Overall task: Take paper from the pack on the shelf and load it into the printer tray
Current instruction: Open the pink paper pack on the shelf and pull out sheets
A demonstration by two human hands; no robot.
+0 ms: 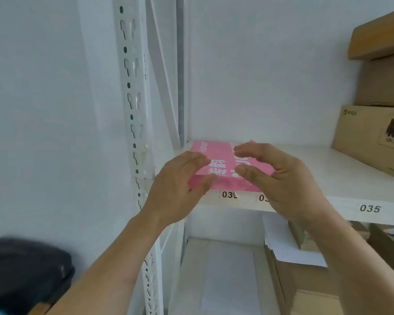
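A pink paper pack [223,164] is seen lying flat at the left front corner of the white shelf [341,178], close beside the slotted upright post [134,105]. The left hand [178,189] is placed at the pack's left front corner, fingers curled on top, thumb at the front edge. The right hand [280,178] is held over the pack's right side, fingers bent; through the blur, a firm grip cannot be told. Cardboard boxes [373,133] are stacked at the shelf's right end.
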